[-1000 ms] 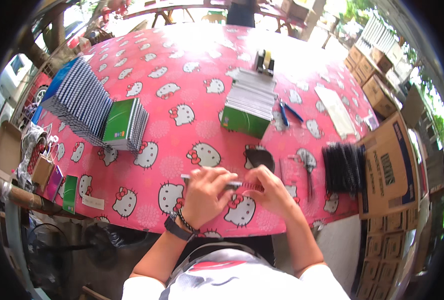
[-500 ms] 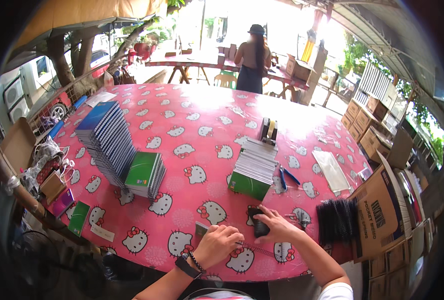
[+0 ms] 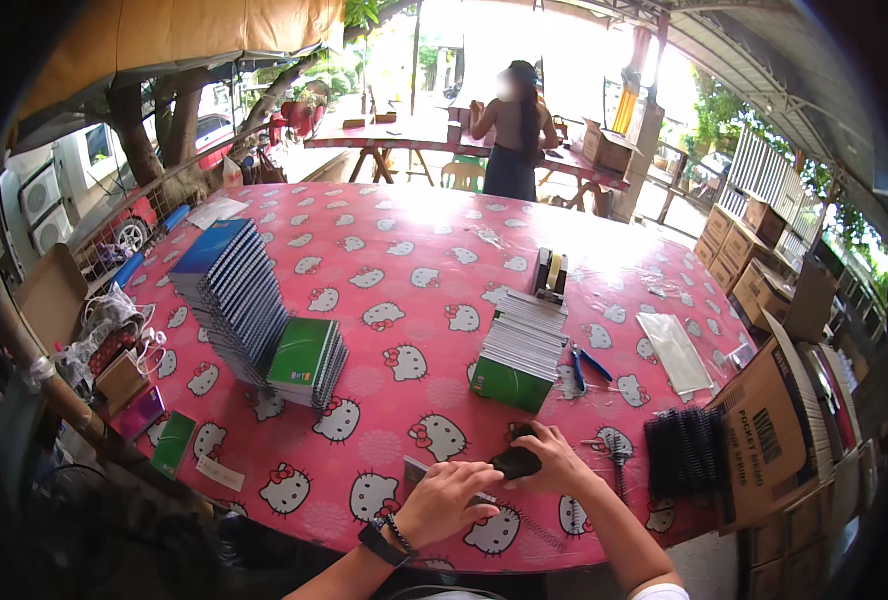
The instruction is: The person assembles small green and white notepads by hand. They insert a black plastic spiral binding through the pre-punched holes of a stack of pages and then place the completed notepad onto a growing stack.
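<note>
My left hand (image 3: pixel 452 503) lies over a small notebook (image 3: pixel 414 470), thumb on the near side and fingers on the far side; most of it is hidden under the palm. A thin spiral wire coil (image 3: pixel 539 533) runs out from beneath that hand to the right across the table. My right hand (image 3: pixel 554 462) is curled round a black rounded object (image 3: pixel 517 461), whose kind I cannot make out, close to the left fingertips. Beyond it stands a row of green-covered notebooks (image 3: pixel 514 375). Blue-handled pliers (image 3: pixel 586 366) lie to their right.
A tall stack of blue spiral notebooks (image 3: pixel 226 290) and a shorter green stack (image 3: pixel 306 355) stand at left. A tape dispenser (image 3: pixel 551 275) sits behind the row. Black coils (image 3: pixel 679 450) lie by a cardboard box (image 3: pixel 769 430) at right. Another person (image 3: pixel 511 130) stands at a far table.
My right hand has drawn the black object left and nearer to my left hand. The left fingers have straightened from a bent grip. The whole view has shifted slightly.
</note>
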Motion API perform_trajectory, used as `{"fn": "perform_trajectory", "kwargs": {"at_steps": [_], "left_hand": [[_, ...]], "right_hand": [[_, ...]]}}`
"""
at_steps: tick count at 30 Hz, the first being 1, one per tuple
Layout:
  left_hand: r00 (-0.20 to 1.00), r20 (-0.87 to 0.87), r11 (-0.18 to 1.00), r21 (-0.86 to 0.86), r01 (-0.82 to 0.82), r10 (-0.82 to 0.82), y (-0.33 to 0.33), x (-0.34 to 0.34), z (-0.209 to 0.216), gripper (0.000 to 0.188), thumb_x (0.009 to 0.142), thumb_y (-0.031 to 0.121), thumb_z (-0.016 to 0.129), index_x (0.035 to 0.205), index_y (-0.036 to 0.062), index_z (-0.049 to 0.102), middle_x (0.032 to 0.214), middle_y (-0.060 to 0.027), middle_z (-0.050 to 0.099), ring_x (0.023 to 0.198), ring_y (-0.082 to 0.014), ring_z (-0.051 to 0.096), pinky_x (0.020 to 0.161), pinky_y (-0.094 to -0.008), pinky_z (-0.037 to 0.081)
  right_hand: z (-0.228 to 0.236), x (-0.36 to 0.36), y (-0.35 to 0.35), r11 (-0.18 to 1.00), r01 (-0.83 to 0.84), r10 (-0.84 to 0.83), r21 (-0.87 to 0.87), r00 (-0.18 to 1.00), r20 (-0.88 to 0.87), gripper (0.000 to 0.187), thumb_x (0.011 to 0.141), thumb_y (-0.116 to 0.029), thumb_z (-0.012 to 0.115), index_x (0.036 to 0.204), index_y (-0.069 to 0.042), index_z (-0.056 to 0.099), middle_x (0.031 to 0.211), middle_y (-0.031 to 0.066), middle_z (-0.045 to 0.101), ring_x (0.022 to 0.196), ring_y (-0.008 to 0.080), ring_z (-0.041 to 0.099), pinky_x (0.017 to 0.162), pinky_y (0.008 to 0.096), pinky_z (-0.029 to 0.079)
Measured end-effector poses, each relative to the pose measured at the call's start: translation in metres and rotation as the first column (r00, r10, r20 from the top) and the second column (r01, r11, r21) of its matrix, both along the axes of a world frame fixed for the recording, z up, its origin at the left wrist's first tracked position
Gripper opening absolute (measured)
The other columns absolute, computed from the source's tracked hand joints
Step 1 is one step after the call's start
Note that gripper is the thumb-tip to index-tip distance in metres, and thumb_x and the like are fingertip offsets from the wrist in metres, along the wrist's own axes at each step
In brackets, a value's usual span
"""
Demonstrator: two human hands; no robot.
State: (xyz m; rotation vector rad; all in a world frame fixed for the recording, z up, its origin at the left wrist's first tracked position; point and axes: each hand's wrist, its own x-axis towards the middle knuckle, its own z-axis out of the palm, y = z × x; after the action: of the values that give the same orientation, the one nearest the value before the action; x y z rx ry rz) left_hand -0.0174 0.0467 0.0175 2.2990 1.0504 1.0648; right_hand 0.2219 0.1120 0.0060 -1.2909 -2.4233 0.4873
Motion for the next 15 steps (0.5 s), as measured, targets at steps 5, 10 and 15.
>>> {"fn": "perform_trajectory", "kwargs": {"at_steps": [5,10,15], "left_hand": [[0.970,-0.197,0.974,0.198,-0.106,0.145,0.000,-0.003,-0.015,0.020,0.077,0.034,0.072,0.090,0.0201,0.067,0.113,0.0039,0.060,0.113,-0.0171,0.053,0.106,-0.0611,0.005],[0.965,-0.165,0.978,0.075,-0.196,0.206,0.007,-0.022,-0.017,0.022,0.065,0.033,0.080,0.079,0.0202,0.069,0.089,0.0065,0.063,0.104,-0.0134,0.055,0.108,-0.0599,0.001],[0.962,-0.162,0.973,0.114,-0.201,0.218,0.006,-0.029,-0.016,0.020,0.063,0.029,0.080,0.076,0.0193,0.069,0.077,0.0065,0.061,0.091,-0.0136,0.058,0.108,-0.0563,0.010]], "right_hand": [[-0.005,0.008,-0.017,0.946,-0.087,-0.091,-0.311,0.852,-0.516,0.060,0.069,-0.048,0.077,0.112,-0.009,0.064,0.121,0.0200,0.054,0.118,0.0324,0.048,0.098,0.0422,0.040],[-0.010,-0.002,-0.032,0.681,-0.592,-0.212,-0.431,0.404,-0.890,0.066,0.072,-0.056,0.070,0.109,-0.001,0.065,0.119,0.0153,0.059,0.121,0.0277,0.049,0.102,0.0397,0.036],[-0.008,-0.016,-0.034,0.818,-0.333,-0.049,-0.469,0.772,-0.634,0.057,0.074,-0.049,0.070,0.109,-0.004,0.066,0.125,0.0157,0.055,0.119,0.0275,0.049,0.102,0.0396,0.035]]}}
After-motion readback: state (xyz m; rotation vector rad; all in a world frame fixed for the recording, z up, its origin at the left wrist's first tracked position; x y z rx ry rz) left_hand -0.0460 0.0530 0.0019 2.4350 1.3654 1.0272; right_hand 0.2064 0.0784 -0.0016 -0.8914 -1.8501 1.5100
